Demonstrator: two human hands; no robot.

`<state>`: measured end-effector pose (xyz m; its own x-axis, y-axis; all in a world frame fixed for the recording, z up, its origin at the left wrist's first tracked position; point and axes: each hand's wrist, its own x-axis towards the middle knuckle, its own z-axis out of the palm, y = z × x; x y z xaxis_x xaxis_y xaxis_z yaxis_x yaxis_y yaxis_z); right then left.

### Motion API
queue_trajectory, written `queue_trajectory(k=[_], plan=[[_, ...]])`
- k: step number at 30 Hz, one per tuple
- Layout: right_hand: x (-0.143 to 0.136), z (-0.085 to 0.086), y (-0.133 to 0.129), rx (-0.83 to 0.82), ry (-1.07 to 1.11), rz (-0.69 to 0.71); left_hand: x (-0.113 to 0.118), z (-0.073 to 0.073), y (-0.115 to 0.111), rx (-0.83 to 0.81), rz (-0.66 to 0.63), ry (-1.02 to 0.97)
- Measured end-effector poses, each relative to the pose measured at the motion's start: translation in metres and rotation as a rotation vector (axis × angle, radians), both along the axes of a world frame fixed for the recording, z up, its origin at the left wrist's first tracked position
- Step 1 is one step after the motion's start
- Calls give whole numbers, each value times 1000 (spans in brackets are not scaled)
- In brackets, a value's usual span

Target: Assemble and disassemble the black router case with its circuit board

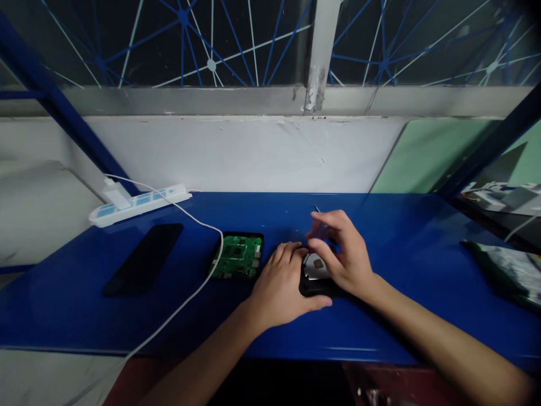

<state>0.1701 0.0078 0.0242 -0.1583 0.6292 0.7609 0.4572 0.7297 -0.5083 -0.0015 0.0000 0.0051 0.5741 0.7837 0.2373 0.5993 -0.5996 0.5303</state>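
Note:
A black case [315, 287] with a silver metal plate [313, 269] inside it lies on the blue table. My left hand [281, 282] grips its left side, thumb along the near edge and fingers bent at the far left corner. Above the plate, my right hand [344, 248] is closed in a pinch around a slim tool [316, 208], whose thin end sticks out past the fingertips; most of it is hidden, so its kind is unclear. Just left of my left hand, a green circuit board [237, 255] sits in a black shell.
A dark flat slab [143, 259] lies at the left. Behind it stands a white power strip [141, 204] with a plugged-in charger [117, 194]. Its white cable [186, 304] crosses the circuit board's left side and the table. A silvery bag [507, 270] lies at the right edge.

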Motion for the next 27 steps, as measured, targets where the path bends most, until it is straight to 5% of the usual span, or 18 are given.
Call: queue_trajectory(k=[5,15,22,27], plan=[[-2,1,-4,-88,12,63,0,-1,0,11,-4,-23],[2,5,0,58,-65,-101,2,1,-1,-4,6,17],[2,3,-3,-70,-7,36,1,-1,0,6,5,-14],[0,2,-3,-44,-3,-6,1,-1,0,6,6,12]])
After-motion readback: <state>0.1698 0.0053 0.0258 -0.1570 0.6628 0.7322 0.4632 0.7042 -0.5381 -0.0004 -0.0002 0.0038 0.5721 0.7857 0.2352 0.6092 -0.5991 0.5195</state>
